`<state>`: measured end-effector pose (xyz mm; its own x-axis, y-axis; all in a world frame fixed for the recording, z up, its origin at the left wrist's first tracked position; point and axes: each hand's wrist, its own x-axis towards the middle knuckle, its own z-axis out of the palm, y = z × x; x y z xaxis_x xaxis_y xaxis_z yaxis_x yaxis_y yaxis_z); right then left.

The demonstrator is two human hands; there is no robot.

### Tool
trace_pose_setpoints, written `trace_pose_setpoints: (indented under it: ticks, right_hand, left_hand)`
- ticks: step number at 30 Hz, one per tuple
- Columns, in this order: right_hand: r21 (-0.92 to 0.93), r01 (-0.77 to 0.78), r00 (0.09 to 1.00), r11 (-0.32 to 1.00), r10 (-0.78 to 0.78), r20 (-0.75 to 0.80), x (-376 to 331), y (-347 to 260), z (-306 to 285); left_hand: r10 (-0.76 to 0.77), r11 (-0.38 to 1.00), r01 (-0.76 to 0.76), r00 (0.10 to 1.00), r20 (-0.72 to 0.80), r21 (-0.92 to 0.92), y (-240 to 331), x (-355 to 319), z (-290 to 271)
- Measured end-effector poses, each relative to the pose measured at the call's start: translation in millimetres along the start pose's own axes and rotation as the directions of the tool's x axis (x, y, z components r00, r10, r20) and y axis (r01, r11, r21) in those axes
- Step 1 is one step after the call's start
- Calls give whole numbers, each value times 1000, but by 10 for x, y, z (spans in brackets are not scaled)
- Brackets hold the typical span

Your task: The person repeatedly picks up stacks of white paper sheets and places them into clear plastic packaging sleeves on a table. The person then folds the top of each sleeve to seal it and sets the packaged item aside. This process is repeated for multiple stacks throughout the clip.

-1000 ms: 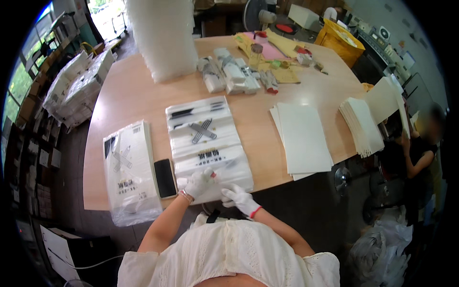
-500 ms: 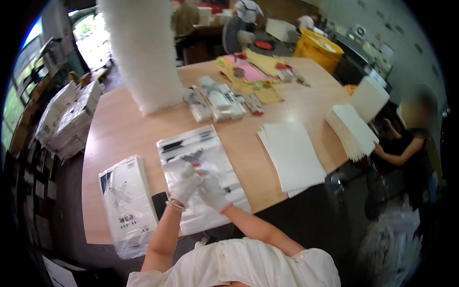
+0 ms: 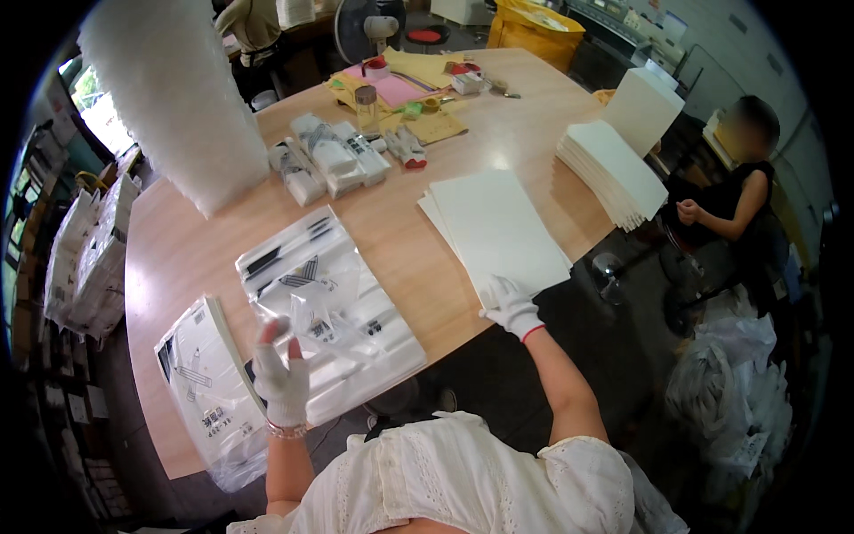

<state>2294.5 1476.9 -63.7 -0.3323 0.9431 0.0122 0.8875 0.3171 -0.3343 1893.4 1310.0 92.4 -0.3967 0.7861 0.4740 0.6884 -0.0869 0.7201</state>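
Observation:
My left hand (image 3: 283, 381), in a white glove with bare fingertips, is raised at the left edge of a pile of clear printed plastic bags (image 3: 382, 343). Its thumb and index finger are apart, with nothing visible between them. Beside those fingertips, the top bag's film stands up in loose folds. My right hand (image 3: 514, 310), gloved too, rests on the near edge of a stack of white sheets (image 3: 498, 222). Its fingers extend over the top sheet, thumb apart at the corner; the sheets lie flat.
A filled printed package (image 3: 200, 378) lies at the table's left. Behind are wrapped white bundles (image 3: 329, 156), a glass jar (image 3: 366, 109) and a tall white foam-like block (image 3: 169, 98). Another white stack (image 3: 614, 169) stands at right, near a seated person (image 3: 747, 191). Plastic wrap (image 3: 729, 383) hangs below.
My hands were together over the bags; now they are apart. The right has moved right to the white sheets, the left to the bags' left edge. The top bag's film is now raised.

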Motion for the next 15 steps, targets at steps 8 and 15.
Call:
trace_pose_setpoints:
  ticks: [8,15]
  right_hand:
    - [130,92,992,987,-79,-102,72,-347,-584]
    - [665,269,940,696,-339,-25,-906,-587,-283]
  left_hand:
    - [-187,556,721,595,782,-415,410,-585,1264]
    - [-180,539,817,348,920,-204,-91,-943,1855]
